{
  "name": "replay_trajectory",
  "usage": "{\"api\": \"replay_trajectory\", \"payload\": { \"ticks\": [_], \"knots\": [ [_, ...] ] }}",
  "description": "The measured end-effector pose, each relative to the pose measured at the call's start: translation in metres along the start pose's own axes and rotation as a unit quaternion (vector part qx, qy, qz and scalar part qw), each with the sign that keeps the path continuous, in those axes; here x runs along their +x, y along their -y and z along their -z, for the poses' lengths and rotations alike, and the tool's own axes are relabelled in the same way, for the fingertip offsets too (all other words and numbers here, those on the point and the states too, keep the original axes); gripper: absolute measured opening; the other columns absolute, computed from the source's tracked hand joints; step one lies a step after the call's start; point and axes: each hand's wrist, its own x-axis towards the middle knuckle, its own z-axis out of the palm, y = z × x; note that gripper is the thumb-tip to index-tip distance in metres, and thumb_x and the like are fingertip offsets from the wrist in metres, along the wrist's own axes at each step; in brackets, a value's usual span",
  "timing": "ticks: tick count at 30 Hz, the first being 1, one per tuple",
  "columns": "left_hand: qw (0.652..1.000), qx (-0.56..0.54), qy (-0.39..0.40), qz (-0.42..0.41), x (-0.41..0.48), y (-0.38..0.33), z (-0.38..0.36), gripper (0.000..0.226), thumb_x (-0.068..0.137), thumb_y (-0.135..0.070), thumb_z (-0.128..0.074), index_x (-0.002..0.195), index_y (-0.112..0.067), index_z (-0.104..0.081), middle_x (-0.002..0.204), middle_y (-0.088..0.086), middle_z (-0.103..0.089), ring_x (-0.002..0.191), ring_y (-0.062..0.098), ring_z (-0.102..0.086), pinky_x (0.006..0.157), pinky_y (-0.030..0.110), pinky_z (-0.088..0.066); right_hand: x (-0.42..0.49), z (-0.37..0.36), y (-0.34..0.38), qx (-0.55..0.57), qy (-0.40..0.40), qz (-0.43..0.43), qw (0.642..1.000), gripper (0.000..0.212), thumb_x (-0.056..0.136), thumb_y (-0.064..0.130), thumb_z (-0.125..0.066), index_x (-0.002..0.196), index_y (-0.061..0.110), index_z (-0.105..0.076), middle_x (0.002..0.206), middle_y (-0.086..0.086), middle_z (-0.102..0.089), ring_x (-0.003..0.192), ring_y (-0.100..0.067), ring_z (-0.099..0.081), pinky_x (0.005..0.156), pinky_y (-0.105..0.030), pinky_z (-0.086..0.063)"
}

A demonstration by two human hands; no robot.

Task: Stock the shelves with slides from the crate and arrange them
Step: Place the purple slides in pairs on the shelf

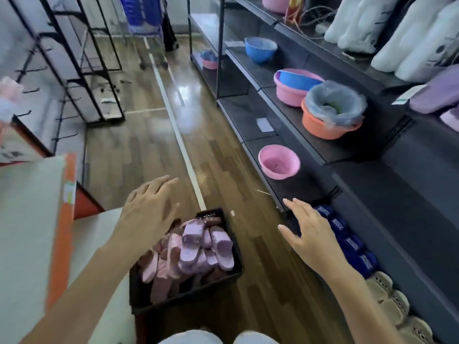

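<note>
Both hands are hanging open, fingers spread, gripping nothing. The left hand [149,207] is hovering over the far left corner of the crate [173,304]. The right hand [310,237] is hovering to the right of the crate, apart from it, towards the lowest shelf level.

The slides [193,247], lilac and pink, are lying in a loose heap inside the crate, some on edge and all overlapping. Right of the crate the shelves [372,194] are already carrying a row of blue slides [347,244] at the bottom, with beige slides [392,299] next to them, nearer the person. Beyond the crate on the same unit a pink basin [279,161] is sitting on a low shelf.

Handling, judging by looks:
- The slides are looking like moulded foam, so probably light, bendy and not fragile, and a firm squeeze should be doing no harm.
- The surface is looking slightly glossy, so a flat pinch may be slipping.
- The safest hold is probably hooking fingers under the strap band, or clamping two soles together mid-length to lift a pair in one hand.
- The heap is interlocking, so pulling a low one is likely dragging its neighbours out; the top lilac ones are looking easiest to take first
</note>
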Motion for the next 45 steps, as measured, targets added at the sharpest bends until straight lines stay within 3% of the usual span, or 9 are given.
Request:
{"api": "replay_trajectory", "payload": {
  "ticks": [6,14,17,20,24,31,40,45],
  "knots": [
    [0.998,0.024,0.026,0.060,-0.007,0.039,-0.020,0.044,0.078,-0.016,-0.070,0.121,-0.009,-0.058,0.121,0.012,-0.059,0.116,0.035,-0.052,0.090,0.051,-0.046,0.051,-0.030,0.016,-0.026,0.058,0.070,0.996,0.057,0.092,0.041,-0.050,0.143,0.026,-0.031,0.148,0.003,-0.035,0.136,-0.014,-0.031,0.112,-0.036,-0.028],
    [0.982,0.037,0.088,0.161,-0.005,0.046,-0.068,0.058,0.078,-0.041,-0.033,0.120,-0.010,-0.060,0.120,0.010,-0.059,0.110,0.033,-0.056,0.087,0.047,-0.046,0.116,-0.073,0.006,-0.054,0.154,0.143,0.976,0.058,0.093,0.044,-0.046,0.145,0.027,-0.026,0.150,0.004,-0.030,0.137,-0.013,-0.028,0.110,-0.031,-0.023],
    [0.975,0.028,0.113,0.191,0.003,0.039,-0.090,0.045,0.085,-0.032,-0.049,0.123,-0.010,-0.058,0.124,0.011,-0.057,0.114,0.033,-0.053,0.090,0.046,-0.045,0.139,-0.093,-0.004,-0.053,0.193,0.154,0.968,0.058,0.094,0.043,-0.045,0.145,0.027,-0.024,0.150,0.004,-0.029,0.137,-0.013,-0.026,0.110,-0.029,-0.023],
    [0.968,0.018,0.137,0.211,0.012,0.035,-0.116,0.043,0.085,-0.020,-0.061,0.126,-0.009,-0.055,0.129,0.011,-0.055,0.116,0.033,-0.051,0.093,0.045,-0.042,0.156,-0.116,-0.016,-0.041,0.231,0.148,0.961,0.057,0.094,0.040,-0.046,0.145,0.025,-0.025,0.150,0.002,-0.030,0.137,-0.014,-0.026,0.109,-0.030,-0.023],
    [0.958,0.002,0.176,0.227,0.018,0.045,-0.157,0.047,0.079,-0.030,-0.048,0.117,-0.005,-0.062,0.118,0.016,-0.062,0.098,0.036,-0.062,0.080,0.045,-0.050,0.174,-0.154,-0.037,-0.032,0.262,0.127,0.956,0.056,0.094,0.037,-0.047,0.144,0.024,-0.027,0.148,0.001,-0.032,0.135,-0.015,-0.029,0.107,-0.031,-0.026],
    [0.914,-0.063,0.242,0.321,0.028,0.083,-0.252,0.046,0.091,-0.021,-0.052,0.136,-0.015,-0.044,0.138,0.008,-0.047,0.121,0.029,-0.047,0.096,0.039,-0.039,0.201,-0.240,-0.070,0.005,0.304,0.063,0.951,0.056,0.093,0.035,-0.049,0.143,0.021,-0.029,0.144,0.000,-0.037,0.129,-0.018,-0.037,0.104,-0.034,-0.034],
    [0.882,-0.124,0.226,0.394,0.057,0.140,-0.398,0.043,0.092,-0.024,-0.050,0.134,-0.019,-0.044,0.135,0.004,-0.050,0.114,0.025,-0.052,0.091,0.039,-0.044,0.236,-0.382,-0.100,0.072,0.329,-0.034,0.941,0.055,0.093,0.034,-0.052,0.142,0.021,-0.031,0.141,0.000,-0.040,0.127,-0.019,-0.039,0.100,-0.033,-0.037],
    [0.877,-0.163,0.229,0.389,0.068,0.170,-0.480,0.051,0.091,-0.026,-0.055,0.137,-0.012,-0.040,0.141,0.007,-0.043,0.127,0.022,-0.041,0.102,0.034,-0.033,0.247,-0.467,-0.122,0.072,0.325,-0.073,0.940,0.057,0.093,0.033,-0.053,0.143,0.016,-0.030,0.144,-0.003,-0.036,0.128,-0.021,-0.037,0.101,-0.033,-0.035]
  ]
}}
